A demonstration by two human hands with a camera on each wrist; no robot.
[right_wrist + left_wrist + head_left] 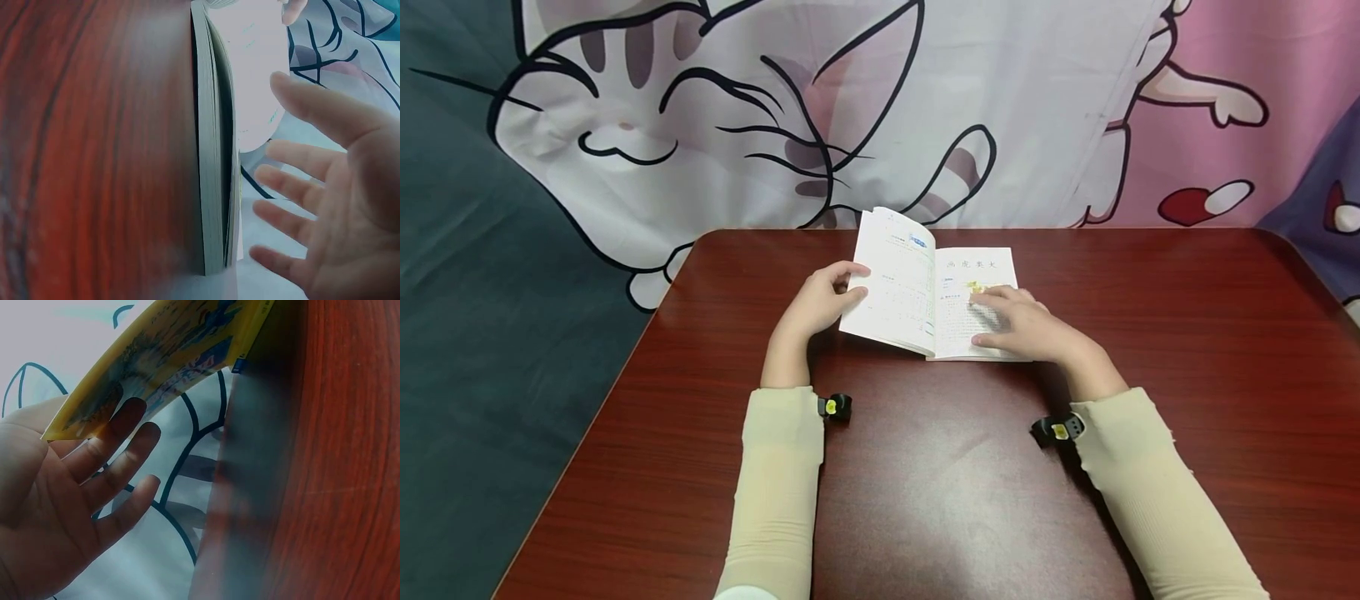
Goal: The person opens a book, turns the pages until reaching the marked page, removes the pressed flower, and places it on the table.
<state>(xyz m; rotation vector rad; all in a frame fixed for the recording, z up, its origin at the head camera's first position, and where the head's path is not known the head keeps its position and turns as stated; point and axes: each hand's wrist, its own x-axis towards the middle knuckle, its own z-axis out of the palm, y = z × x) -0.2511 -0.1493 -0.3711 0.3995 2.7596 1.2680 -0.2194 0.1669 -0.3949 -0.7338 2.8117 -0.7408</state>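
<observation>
An open book [891,283] with printed pages stands near the table's far edge, its left half lifted off the wood. My left hand [817,302] pinches the outer edge of that half, thumb on the page side and fingers behind. In the left wrist view the yellow illustrated cover [169,362] shows above the spread fingers. My right hand [1026,325] is over the right page [955,333], fingers extended and apart, covering part of the text. From the right wrist view, the right hand [337,194] has nothing in its grasp beside the book's thick page block [212,162].
The dark red wooden table [925,500] stretches around the book. Behind it hangs a curtain [1037,108] with cartoon cat drawings. Each wrist carries a small black camera, the left one [837,407] and the right one [1057,429].
</observation>
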